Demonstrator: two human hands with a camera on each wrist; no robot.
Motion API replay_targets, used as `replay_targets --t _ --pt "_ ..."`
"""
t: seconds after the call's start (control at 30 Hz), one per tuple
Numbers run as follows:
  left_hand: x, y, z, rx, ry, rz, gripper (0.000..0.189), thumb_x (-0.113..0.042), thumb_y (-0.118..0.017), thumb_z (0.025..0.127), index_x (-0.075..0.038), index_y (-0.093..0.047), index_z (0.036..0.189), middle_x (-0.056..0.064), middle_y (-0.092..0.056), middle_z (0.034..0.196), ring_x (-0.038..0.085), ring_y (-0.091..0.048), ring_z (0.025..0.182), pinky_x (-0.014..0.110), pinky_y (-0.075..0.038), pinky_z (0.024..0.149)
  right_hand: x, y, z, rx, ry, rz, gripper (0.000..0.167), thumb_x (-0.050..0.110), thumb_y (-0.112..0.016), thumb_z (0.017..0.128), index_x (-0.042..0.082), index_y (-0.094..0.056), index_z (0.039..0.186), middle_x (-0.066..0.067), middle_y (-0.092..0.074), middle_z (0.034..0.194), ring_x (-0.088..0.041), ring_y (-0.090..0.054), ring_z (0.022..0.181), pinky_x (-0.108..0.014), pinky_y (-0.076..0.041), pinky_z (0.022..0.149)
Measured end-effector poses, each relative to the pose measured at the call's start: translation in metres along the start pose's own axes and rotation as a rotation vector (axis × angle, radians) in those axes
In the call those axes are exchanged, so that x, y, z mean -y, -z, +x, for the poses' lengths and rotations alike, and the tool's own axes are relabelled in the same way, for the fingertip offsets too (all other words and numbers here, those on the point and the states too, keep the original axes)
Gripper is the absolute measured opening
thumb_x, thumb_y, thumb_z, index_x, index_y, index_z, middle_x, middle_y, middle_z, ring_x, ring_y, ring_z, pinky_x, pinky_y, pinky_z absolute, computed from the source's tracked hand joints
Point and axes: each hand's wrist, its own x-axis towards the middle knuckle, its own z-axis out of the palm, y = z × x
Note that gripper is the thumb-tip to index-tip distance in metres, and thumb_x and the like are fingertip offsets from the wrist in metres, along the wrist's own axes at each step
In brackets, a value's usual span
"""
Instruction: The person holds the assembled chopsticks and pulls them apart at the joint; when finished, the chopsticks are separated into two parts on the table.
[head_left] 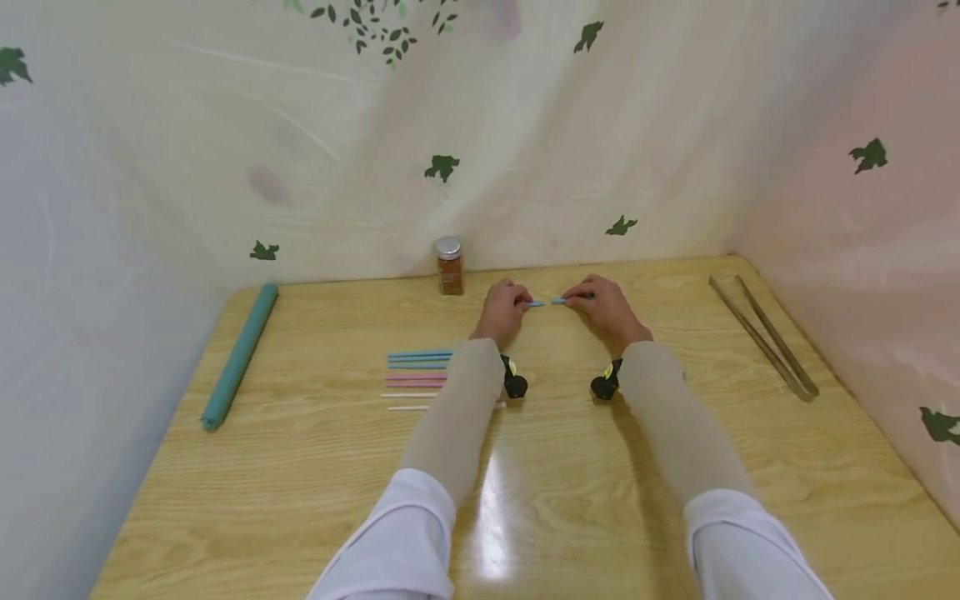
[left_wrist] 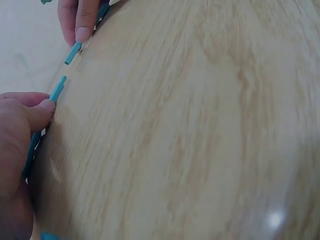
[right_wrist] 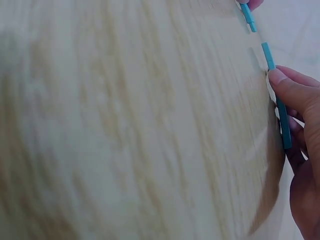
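Near the back of the table, my left hand (head_left: 504,310) pinches a thin blue stick (left_wrist: 58,90) between thumb and fingers. My right hand (head_left: 606,308) pinches another blue stick (right_wrist: 283,120), its thumb on the near side. The two sticks point end to end with a small gap between them, close over the table top. A slightly narrower tip shows on the left stick in the right wrist view. Left of my left forearm lie several blue sticks (head_left: 417,361), pink sticks (head_left: 415,381) and white sticks (head_left: 408,396) in parallel, partly hidden by the sleeve.
A jar (head_left: 450,271) of reddish-brown contents with a silver lid stands at the back edge. A rolled green mat (head_left: 240,358) lies along the left side of the wooden table (head_left: 300,483). Metal tongs (head_left: 765,342) lie at the right. A leaf-patterned cloth (head_left: 525,125) hangs behind.
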Motion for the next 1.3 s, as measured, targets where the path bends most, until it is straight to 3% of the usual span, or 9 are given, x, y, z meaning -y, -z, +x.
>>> replay_targets --t 0.37,0.93,1.3 --pt "0.0036 -0.0063 -0.0019 -0.011 0.065 -0.008 0.012 -0.019 -0.062 0.094 -0.015 -0.073 0.098 0.002 -0.059 0.1 0.02 -0.051 0.095 0.033 -0.041 0.087 -0.0025 -0.0051 -0.0041 -0.033 -0.012 0.003 0.018 0.017 -0.069 0.088 0.005 -0.075 0.102 -0.015 -0.06 0.098 -0.029 -0.053 0.09 -0.039 -0.042 0.081" --pt "-0.0039 -0.0003 -0.0037 0.016 0.106 -0.003 0.012 -0.02 -0.059 0.095 -0.017 -0.07 0.101 0.0 -0.056 0.098 0.019 -0.048 0.096 0.034 -0.038 0.087 -0.0045 -0.0024 -0.0049 -0.039 -0.006 -0.026 0.019 0.017 -0.068 0.089 0.008 -0.075 0.104 -0.017 -0.059 0.101 -0.03 -0.05 0.092 -0.039 -0.038 0.08" --pt "-0.0052 0.0002 -0.0011 0.004 0.101 0.004 0.012 -0.02 -0.06 0.095 -0.019 -0.07 0.1 0.0 -0.056 0.099 0.02 -0.049 0.098 0.036 -0.036 0.087 -0.0041 -0.0023 -0.0023 -0.046 -0.005 -0.049 0.019 0.015 -0.068 0.089 0.008 -0.074 0.105 -0.018 -0.057 0.102 -0.032 -0.049 0.093 -0.04 -0.036 0.08"
